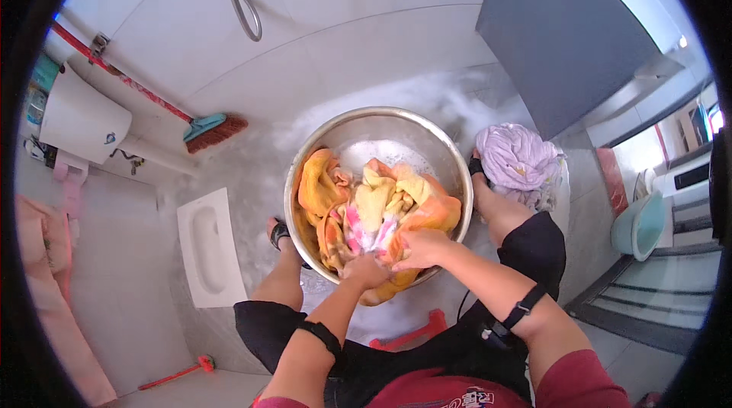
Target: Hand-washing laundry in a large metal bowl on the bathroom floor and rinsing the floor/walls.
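A large round metal basin point(377, 112) stands on the floor between my legs. Bunched inside it is a wet yellow and orange cloth point(431, 210) with pink and white patches, one fold hanging over the near rim. Soapy water point(381, 155) shows at the basin's far side. My left hand point(366, 271) is closed on the cloth near the front rim, its fingertips hidden in the folds. Just to its right, my right hand point(422, 248) grips the same cloth with curved fingers. White suds lie on the fabric between the two hands.
A lilac cloth heap point(518, 156) sits right of the basin. At left are a squat toilet point(210, 248) and a broom point(210, 132). A red plastic stool point(412, 332) shows beneath me. Suds point(412, 91) cover the floor behind; a pale green tub point(639, 226) stands far right.
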